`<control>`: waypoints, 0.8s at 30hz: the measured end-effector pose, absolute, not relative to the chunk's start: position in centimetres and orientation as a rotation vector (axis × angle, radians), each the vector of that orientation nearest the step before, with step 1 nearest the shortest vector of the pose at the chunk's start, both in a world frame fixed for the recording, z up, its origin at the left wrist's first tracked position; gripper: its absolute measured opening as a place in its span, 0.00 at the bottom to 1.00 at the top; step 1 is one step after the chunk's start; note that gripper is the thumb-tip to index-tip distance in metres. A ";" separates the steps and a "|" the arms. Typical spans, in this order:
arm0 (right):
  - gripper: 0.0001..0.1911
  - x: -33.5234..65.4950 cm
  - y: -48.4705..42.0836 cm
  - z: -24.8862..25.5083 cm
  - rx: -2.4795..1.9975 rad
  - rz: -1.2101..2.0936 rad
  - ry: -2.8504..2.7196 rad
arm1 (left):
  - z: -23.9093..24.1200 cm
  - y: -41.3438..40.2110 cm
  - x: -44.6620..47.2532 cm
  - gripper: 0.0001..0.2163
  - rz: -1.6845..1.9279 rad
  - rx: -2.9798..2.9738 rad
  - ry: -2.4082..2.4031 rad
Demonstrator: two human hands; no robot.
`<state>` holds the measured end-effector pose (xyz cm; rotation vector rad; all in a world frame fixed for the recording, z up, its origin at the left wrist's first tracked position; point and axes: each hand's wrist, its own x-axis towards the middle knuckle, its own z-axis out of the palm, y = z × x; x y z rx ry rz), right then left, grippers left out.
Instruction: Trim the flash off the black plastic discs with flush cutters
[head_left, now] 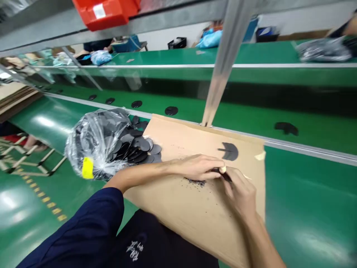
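Note:
Over the cardboard sheet point(173, 212), my left hand point(199, 166) is closed, its fingertips meeting my right hand. A dark, thin piece point(226, 176) shows between the fingers of both hands, mostly covered. My right hand point(240, 188) grips it from the other side. One fingertip near it wears a pale cover. Beneath my left hand lies a small heap of black scraps point(196, 182). Just beyond the hands rests a notched black disc part point(230, 151). Left of my forearm, black discs point(139, 145) spill from a clear plastic bag point(92, 141) with a yellow label.
Behind the cardboard runs a green conveyor belt point(195, 102) carrying several black discs and a notched piece point(286, 128). A metal post point(223, 63) rises at the cardboard's back edge. An orange bin point(107, 13) sits on the shelf above. Parts of other people show farther off.

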<state>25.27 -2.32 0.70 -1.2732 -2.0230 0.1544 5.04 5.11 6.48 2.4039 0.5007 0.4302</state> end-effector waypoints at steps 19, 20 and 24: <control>0.14 22.2 -2.1 2.2 -1.424 0.692 -1.553 | 7.0 5.9 -11.8 0.09 0.380 2.327 1.456; 0.14 21.9 -2.1 2.5 -1.418 0.782 -1.529 | 7.1 5.5 -11.0 0.09 0.518 2.202 1.401; 0.16 20.4 -2.0 3.7 -1.343 1.223 -1.448 | 6.6 3.3 -7.0 0.12 0.755 1.891 1.111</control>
